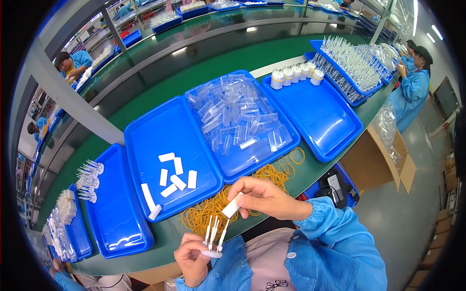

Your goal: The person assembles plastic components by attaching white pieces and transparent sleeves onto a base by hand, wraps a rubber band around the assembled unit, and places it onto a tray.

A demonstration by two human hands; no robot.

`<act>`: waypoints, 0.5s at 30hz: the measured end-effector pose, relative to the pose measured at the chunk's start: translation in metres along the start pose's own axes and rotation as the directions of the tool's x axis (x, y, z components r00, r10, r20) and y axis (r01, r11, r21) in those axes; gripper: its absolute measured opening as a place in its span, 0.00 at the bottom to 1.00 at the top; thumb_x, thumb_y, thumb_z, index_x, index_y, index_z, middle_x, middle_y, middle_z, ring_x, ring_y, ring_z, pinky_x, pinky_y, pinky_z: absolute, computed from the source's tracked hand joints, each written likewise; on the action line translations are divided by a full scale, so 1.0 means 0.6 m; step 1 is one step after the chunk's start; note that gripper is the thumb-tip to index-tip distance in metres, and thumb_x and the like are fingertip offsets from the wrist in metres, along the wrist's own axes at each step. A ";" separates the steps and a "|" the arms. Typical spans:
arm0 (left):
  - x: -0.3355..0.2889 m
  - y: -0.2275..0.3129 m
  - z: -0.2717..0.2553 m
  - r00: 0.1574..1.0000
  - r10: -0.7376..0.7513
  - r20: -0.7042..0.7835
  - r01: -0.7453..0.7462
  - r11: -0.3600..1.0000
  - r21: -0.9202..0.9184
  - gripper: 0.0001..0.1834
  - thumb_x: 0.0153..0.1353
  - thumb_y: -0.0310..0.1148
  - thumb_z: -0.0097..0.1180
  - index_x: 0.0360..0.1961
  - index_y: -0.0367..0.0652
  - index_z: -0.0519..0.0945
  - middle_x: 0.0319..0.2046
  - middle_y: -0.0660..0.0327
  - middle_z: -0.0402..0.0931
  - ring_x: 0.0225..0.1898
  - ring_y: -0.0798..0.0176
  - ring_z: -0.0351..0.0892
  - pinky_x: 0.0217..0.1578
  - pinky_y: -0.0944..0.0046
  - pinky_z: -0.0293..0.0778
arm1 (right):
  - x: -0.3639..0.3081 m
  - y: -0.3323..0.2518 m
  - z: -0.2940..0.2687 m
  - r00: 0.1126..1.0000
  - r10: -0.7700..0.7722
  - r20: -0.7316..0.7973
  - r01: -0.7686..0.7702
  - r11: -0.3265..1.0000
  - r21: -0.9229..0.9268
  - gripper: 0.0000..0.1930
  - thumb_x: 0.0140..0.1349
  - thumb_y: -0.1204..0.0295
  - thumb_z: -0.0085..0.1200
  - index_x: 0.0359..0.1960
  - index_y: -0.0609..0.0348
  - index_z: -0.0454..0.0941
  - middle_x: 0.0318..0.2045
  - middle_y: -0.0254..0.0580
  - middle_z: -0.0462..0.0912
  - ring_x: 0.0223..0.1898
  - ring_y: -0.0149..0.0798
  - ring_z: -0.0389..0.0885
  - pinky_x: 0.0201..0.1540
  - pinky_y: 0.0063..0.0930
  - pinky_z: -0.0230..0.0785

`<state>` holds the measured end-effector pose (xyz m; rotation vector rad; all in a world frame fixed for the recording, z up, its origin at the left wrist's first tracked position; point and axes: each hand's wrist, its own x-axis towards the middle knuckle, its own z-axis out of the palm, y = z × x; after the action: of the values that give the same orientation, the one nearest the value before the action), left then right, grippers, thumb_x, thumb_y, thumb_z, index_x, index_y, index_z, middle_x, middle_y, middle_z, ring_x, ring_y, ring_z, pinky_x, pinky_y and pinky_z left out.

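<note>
My left hand (191, 259) holds a small cluster of thin white sticks (213, 237) upright, just over the table's front edge. My right hand (264, 196) pinches a small white cap (232, 206) right above the tips of those sticks. Under both hands lies a heap of yellow rubber bands (208, 211). Ahead sits a blue tray (170, 155) with several loose white caps, and to its right a blue tray of clear plastic sleeves (240, 119).
More blue trays line the green bench: a bare one (315, 111) at right with white cylinders at its far rim, and one (114, 208) at left holding sticks. A cardboard box (383, 160) stands at the right. People in blue coats work at the far left and right.
</note>
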<state>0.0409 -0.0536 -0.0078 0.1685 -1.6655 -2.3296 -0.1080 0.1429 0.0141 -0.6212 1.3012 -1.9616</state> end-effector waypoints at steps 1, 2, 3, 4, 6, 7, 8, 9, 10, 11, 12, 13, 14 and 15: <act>0.002 -0.003 0.006 1.000 0.003 0.029 -0.004 0.998 0.059 0.12 0.53 0.30 0.64 0.27 0.37 0.72 0.32 0.59 0.65 0.27 0.63 0.77 0.24 0.61 0.81 | 0.000 0.004 -0.002 1.000 0.019 -0.003 -0.019 0.998 0.054 0.10 0.69 0.68 0.45 0.45 0.60 0.72 0.36 0.35 0.77 0.29 0.22 0.71 0.33 0.16 0.66; 0.002 0.002 0.009 0.999 -0.034 0.042 0.033 0.999 0.038 0.09 0.52 0.25 0.64 0.28 0.36 0.74 0.33 0.58 0.67 0.29 0.63 0.76 0.29 0.64 0.79 | 0.000 0.006 -0.002 0.999 0.038 -0.006 -0.037 0.994 0.107 0.09 0.68 0.68 0.46 0.43 0.59 0.72 0.35 0.34 0.77 0.29 0.22 0.70 0.32 0.16 0.65; 0.001 0.011 0.012 0.998 -0.033 0.054 0.031 0.999 0.028 0.09 0.52 0.25 0.64 0.28 0.36 0.74 0.33 0.58 0.67 0.29 0.63 0.76 0.29 0.64 0.79 | 0.001 0.005 0.001 0.998 0.058 0.023 -0.060 0.991 0.116 0.08 0.68 0.68 0.47 0.41 0.58 0.71 0.34 0.33 0.76 0.28 0.21 0.70 0.31 0.15 0.64; 0.001 0.025 0.018 0.991 -0.110 0.074 0.106 0.992 0.067 0.06 0.52 0.22 0.60 0.29 0.36 0.75 0.35 0.59 0.67 0.34 0.65 0.73 0.35 0.66 0.73 | -0.001 0.009 0.000 0.994 0.092 0.067 -0.099 0.988 0.115 0.08 0.67 0.69 0.47 0.41 0.60 0.72 0.34 0.34 0.76 0.28 0.22 0.70 0.32 0.16 0.65; 0.007 0.030 0.028 0.975 -0.200 0.097 0.184 0.972 0.147 0.05 0.51 0.18 0.56 0.30 0.36 0.76 0.38 0.60 0.68 0.38 0.66 0.69 0.40 0.69 0.67 | -0.007 0.009 -0.004 0.977 0.154 0.146 -0.168 0.981 0.093 0.08 0.67 0.69 0.47 0.41 0.61 0.72 0.34 0.33 0.75 0.28 0.21 0.71 0.32 0.16 0.65; 0.008 0.029 0.028 0.974 -0.202 0.105 0.185 0.972 0.147 0.05 0.51 0.18 0.56 0.30 0.36 0.76 0.38 0.60 0.68 0.38 0.66 0.69 0.40 0.69 0.67 | -0.009 0.008 -0.005 0.979 0.151 0.138 -0.164 0.982 0.093 0.08 0.67 0.69 0.47 0.41 0.61 0.72 0.34 0.33 0.75 0.28 0.21 0.71 0.32 0.16 0.65; 0.008 0.027 0.028 0.975 -0.190 0.118 0.176 0.977 0.117 0.05 0.52 0.18 0.56 0.30 0.36 0.76 0.37 0.60 0.68 0.38 0.66 0.69 0.40 0.69 0.67 | -0.011 0.008 -0.006 0.980 0.151 0.127 -0.165 0.980 0.110 0.08 0.67 0.69 0.48 0.41 0.61 0.72 0.34 0.33 0.75 0.28 0.21 0.71 0.33 0.16 0.65; 0.010 0.025 0.029 0.975 -0.178 0.131 0.167 0.982 0.086 0.05 0.52 0.18 0.56 0.30 0.36 0.75 0.37 0.59 0.68 0.38 0.66 0.69 0.40 0.69 0.66 | -0.013 0.007 -0.007 0.982 0.151 0.117 -0.166 0.978 0.127 0.09 0.67 0.68 0.49 0.41 0.61 0.73 0.35 0.33 0.75 0.28 0.21 0.71 0.33 0.16 0.64; 0.007 0.028 0.028 0.976 -0.177 0.125 0.166 0.982 0.093 0.05 0.52 0.18 0.56 0.30 0.36 0.75 0.37 0.59 0.68 0.38 0.66 0.69 0.40 0.69 0.66 | -0.014 0.000 -0.006 0.991 0.116 0.072 -0.126 0.982 0.138 0.09 0.66 0.68 0.50 0.41 0.61 0.73 0.35 0.33 0.75 0.29 0.22 0.71 0.33 0.16 0.64; 0.005 0.031 0.027 0.981 -0.151 0.118 0.143 0.987 0.079 0.05 0.52 0.18 0.56 0.30 0.37 0.75 0.37 0.60 0.67 0.38 0.66 0.69 0.40 0.69 0.66 | -0.013 -0.001 -0.010 0.990 0.114 0.080 -0.125 0.982 0.143 0.09 0.66 0.68 0.50 0.41 0.61 0.73 0.35 0.33 0.75 0.29 0.22 0.71 0.33 0.16 0.64; 0.002 0.035 0.026 0.986 -0.125 0.111 0.118 0.991 0.065 0.05 0.52 0.18 0.56 0.29 0.37 0.75 0.37 0.60 0.67 0.38 0.66 0.69 0.40 0.69 0.66 | -0.010 0.001 -0.014 0.995 0.098 0.033 -0.101 0.985 0.138 0.09 0.66 0.68 0.50 0.41 0.61 0.73 0.34 0.33 0.75 0.29 0.22 0.71 0.33 0.16 0.64; 0.003 0.035 0.026 0.986 -0.124 0.113 0.118 0.991 0.066 0.05 0.52 0.18 0.56 0.29 0.37 0.75 0.37 0.60 0.67 0.38 0.66 0.69 0.40 0.69 0.66 | -0.010 0.002 -0.021 0.997 0.080 -0.023 -0.076 0.989 0.128 0.09 0.66 0.68 0.50 0.41 0.61 0.73 0.34 0.33 0.75 0.30 0.22 0.71 0.33 0.16 0.65; 0.003 0.035 0.026 0.985 -0.136 0.109 0.129 0.989 0.074 0.05 0.52 0.19 0.57 0.29 0.37 0.75 0.37 0.60 0.67 0.38 0.66 0.68 0.41 0.69 0.65 | -0.010 0.004 -0.025 0.997 0.079 -0.019 -0.076 0.990 0.116 0.10 0.66 0.67 0.51 0.41 0.61 0.74 0.33 0.32 0.76 0.30 0.22 0.71 0.33 0.16 0.65; 0.004 0.036 0.025 0.984 -0.148 0.104 0.140 0.987 0.082 0.05 0.52 0.19 0.58 0.29 0.37 0.75 0.37 0.60 0.67 0.38 0.66 0.68 0.41 0.69 0.65 | -0.010 0.007 -0.026 0.997 0.077 -0.018 -0.074 0.990 0.116 0.10 0.66 0.67 0.51 0.41 0.61 0.74 0.33 0.32 0.76 0.30 0.22 0.71 0.33 0.16 0.65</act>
<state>0.0383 -0.0470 0.0177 0.1840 -1.8519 -2.4223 -0.1141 0.1555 0.0042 -0.4881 1.1972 -1.9706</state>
